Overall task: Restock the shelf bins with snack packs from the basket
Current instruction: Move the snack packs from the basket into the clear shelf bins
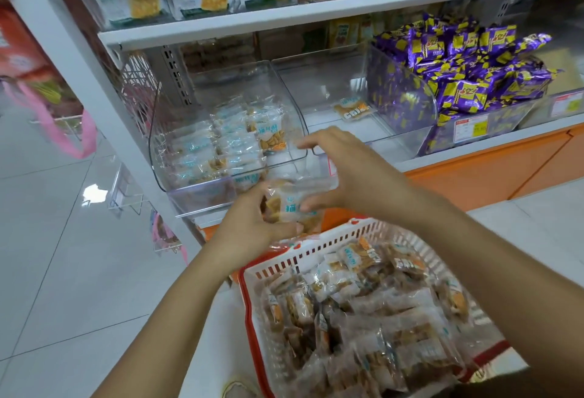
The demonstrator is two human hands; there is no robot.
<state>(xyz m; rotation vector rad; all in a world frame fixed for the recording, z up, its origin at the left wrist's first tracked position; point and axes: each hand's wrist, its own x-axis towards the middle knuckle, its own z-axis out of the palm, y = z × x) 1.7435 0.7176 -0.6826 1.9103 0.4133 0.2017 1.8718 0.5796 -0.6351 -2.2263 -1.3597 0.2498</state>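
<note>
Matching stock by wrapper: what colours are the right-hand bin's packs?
The packs are purple and yellow; head view.

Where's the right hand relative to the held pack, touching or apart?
Touching. Head view: the right hand lays its thumb on the pack that the left hand grips; no gap shows.

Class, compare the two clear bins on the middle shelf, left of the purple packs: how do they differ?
The left bin holds many snack packs in rows; the middle bin holds one pack, lying flat. The left bin stands by the shelf post; the middle bin stands next to the purple packs. Both are clear plastic.
</note>
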